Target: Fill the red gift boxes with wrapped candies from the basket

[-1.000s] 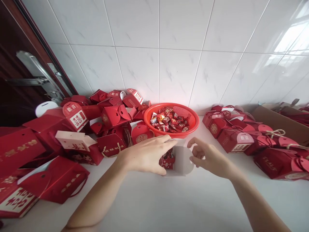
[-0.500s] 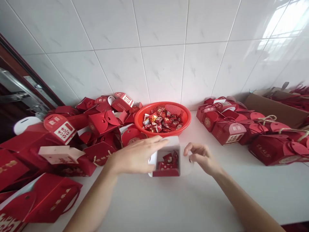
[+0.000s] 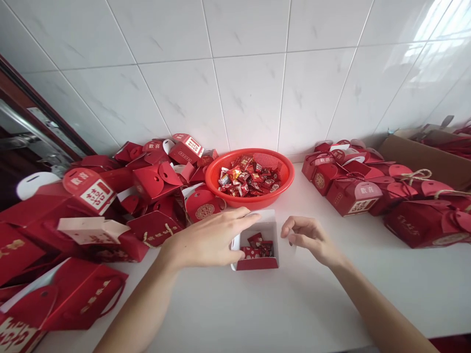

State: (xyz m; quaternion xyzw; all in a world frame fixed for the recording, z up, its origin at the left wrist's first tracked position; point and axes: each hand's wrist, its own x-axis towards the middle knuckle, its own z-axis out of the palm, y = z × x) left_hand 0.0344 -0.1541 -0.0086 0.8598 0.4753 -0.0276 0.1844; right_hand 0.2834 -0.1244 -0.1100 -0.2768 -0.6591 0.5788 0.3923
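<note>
Left hand (image 3: 211,240) holds box (image 3: 257,264); right hand (image 3: 311,239) curled, can't tell if pinching. Between fingers (image 3: 237,225), box opened wider: sweets (image 3: 253,252) easier to reach.

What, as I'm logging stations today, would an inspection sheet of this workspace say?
Surface: white tabletop.
Job's things: open box with small wrapped packets inside; similar packets in the red basket behind.
Clutter: red boxes piled left, more boxes grouped right.
Grips: left hand spread over the open box's left side; right hand curled beside it, contact unclear.
Cables: nothing seen.
Surroundings: tiled wall, metal door handle at left, cardboard box at right.
</note>
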